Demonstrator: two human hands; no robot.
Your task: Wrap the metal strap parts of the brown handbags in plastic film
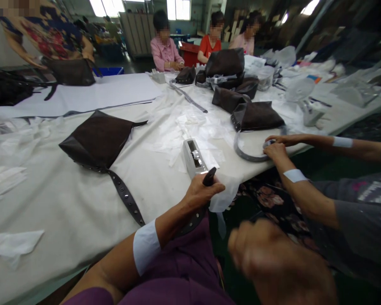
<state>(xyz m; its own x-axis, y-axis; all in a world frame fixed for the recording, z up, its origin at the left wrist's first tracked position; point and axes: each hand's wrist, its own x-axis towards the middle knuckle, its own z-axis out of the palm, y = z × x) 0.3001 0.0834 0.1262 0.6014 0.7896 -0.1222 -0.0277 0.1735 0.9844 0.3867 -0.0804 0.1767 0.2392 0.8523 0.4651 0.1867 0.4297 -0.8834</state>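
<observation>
My left hand (201,191) is closed around the end of a dark studded strap (125,197), just in front of a grey tape dispenser (193,159). From my hand the strap dips over my lap and rises to a dark brown bag (98,140) lying on the table to the left. A thin white wrapping sheet (225,195) hangs beside my fingers at the table edge. My right hand (273,254) is raised off the table at the lower right, blurred, its fingers curled in. Whatever it may hold is hidden.
To my right, a co-worker's hands (274,146) work on a grey-wrapped strap (246,156) of another brown bag (257,115). More bags (225,63) are piled beyond. White wrapping scraps (190,127) cover the middle of the table (82,212). Another person (51,34) handles a bag at the far left.
</observation>
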